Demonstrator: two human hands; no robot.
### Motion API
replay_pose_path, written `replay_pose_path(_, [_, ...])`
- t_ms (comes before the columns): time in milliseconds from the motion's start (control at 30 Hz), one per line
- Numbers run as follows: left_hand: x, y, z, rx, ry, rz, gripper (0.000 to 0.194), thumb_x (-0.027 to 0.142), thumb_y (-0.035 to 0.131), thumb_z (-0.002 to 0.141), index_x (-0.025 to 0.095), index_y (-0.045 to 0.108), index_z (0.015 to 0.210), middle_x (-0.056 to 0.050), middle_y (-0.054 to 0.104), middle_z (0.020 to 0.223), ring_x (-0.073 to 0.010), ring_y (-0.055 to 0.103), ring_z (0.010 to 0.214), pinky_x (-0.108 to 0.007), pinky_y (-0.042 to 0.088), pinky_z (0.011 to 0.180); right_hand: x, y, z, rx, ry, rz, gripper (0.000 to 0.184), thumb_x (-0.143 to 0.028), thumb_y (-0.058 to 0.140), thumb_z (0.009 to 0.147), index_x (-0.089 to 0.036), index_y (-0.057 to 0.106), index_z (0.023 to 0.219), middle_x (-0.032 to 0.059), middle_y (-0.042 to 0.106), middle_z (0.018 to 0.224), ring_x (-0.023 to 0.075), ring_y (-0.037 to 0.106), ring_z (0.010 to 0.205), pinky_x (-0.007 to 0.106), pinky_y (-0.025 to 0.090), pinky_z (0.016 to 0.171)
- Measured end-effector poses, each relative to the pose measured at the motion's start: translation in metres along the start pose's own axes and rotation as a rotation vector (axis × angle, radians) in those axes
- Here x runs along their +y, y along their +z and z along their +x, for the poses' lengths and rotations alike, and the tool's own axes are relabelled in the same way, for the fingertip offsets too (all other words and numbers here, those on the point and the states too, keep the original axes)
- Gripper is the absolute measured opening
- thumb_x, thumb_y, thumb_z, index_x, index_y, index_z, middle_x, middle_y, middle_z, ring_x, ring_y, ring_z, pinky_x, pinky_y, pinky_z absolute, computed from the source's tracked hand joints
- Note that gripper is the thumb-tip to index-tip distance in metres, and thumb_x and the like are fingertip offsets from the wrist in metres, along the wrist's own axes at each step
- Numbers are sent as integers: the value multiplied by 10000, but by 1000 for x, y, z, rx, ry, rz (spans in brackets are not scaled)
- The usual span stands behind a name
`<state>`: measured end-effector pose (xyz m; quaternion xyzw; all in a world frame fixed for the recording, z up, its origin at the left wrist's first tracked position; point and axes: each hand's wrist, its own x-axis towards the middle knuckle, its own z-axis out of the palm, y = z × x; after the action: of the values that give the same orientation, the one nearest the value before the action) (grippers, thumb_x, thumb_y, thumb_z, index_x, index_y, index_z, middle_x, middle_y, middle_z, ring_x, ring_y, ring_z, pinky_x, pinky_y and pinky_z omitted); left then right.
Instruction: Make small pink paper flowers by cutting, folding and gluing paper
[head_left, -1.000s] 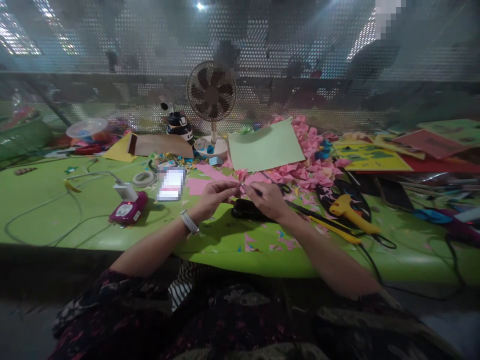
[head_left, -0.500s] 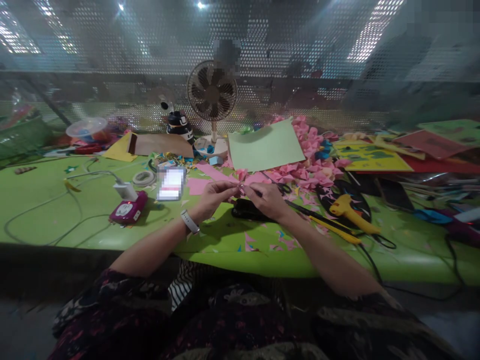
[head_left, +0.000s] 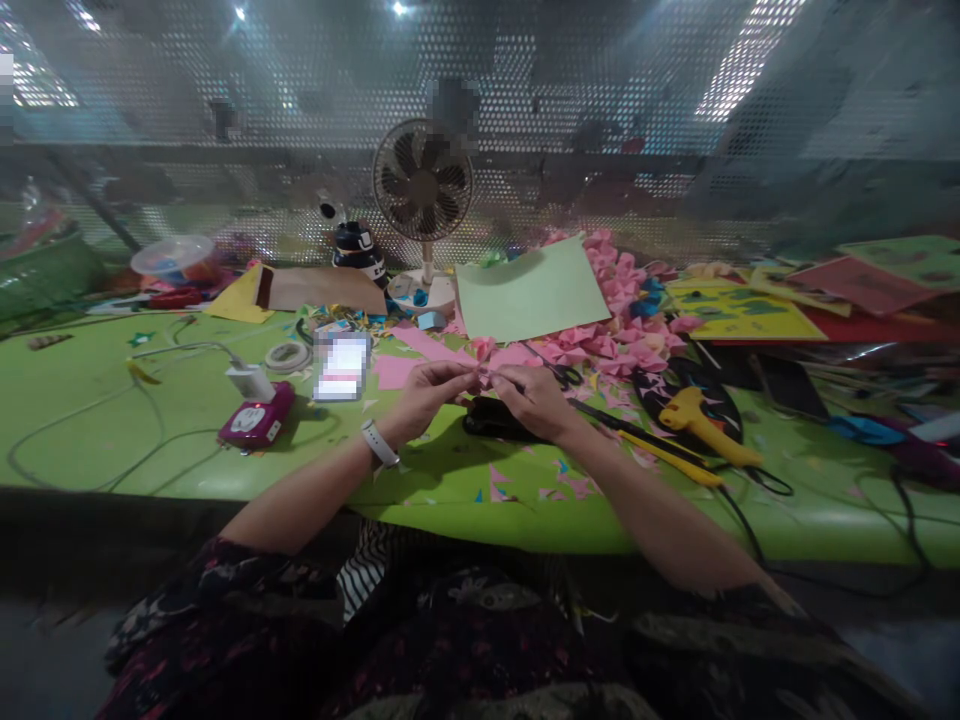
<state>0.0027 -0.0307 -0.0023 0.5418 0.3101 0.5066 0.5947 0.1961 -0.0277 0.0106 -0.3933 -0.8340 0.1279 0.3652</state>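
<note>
Fingertip to fingertip, my left hand (head_left: pixel 433 396) and my right hand (head_left: pixel 531 397) pinch a small piece of pink paper (head_left: pixel 484 378) above the table. Fingers partly cover it, so its exact shape is hard to see. A white band circles my left wrist. Just beneath the hands lies a black object (head_left: pixel 495 420), possibly a stapler, partly hidden by my right hand. Pink paper strips (head_left: pixel 396 372) lie beyond my left hand. Dark-handled scissors (head_left: pixel 568 374) rest behind my right hand. Farther back is a heap of folded pink paper pieces (head_left: pixel 619 290).
A yellow glue gun (head_left: pixel 705 428) and a yellow-black cutter (head_left: pixel 667 457) lie right of my forearm. Left are a lit phone (head_left: pixel 341 367), a tape roll (head_left: pixel 289 356) and a purple power socket (head_left: pixel 259 418). A fan (head_left: pixel 424 185) and a pale green sheet (head_left: pixel 529 295) stand behind.
Both hands stay almost in place, the right fingertips shifting very slightly around the pink paper. The objects on the table have not moved.
</note>
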Motion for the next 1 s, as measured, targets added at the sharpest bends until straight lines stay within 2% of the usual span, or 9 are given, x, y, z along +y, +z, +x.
replay_pose_path(100, [0,0,0,6,3,1,292,428,822,704,183,771,853,-46,740,804,-130,673,728,-243,560,633,0,1,0,13,9,25,311,-312,462,908,-170,734,856,90,748,856,204,657,753,310,479,712])
replay_pose_path(400, [-1,2,-1,30,-10,-41,310,411,846,671,180,772,864,-42,739,796,-131,675,728,-241,563,625,1,4,-1,56,-45,10,284,-272,471,894,-168,732,850,108,756,915,224,675,820,342,513,785])
replay_pose_path(667, [0,3,-1,38,-14,-50,318,416,848,669,187,775,877,-37,736,790,-128,675,726,-231,560,613,3,6,-3,104,-85,-14,290,-276,467,924,-190,710,789,70,717,794,191,637,733,318,493,719])
replay_pose_path(833, [1,5,-2,58,-30,-81,324,401,866,638,190,779,869,-34,739,789,-133,675,728,-239,561,619,2,7,-3,131,-89,11,256,-271,479,914,-191,715,851,77,733,854,197,647,766,324,498,719])
replay_pose_path(1000, [2,6,-3,76,-26,-74,317,415,870,622,183,767,813,-26,729,748,-130,665,702,-242,550,606,0,5,-2,65,-58,39,274,-264,453,923,-180,694,826,84,729,850,193,645,758,318,492,710])
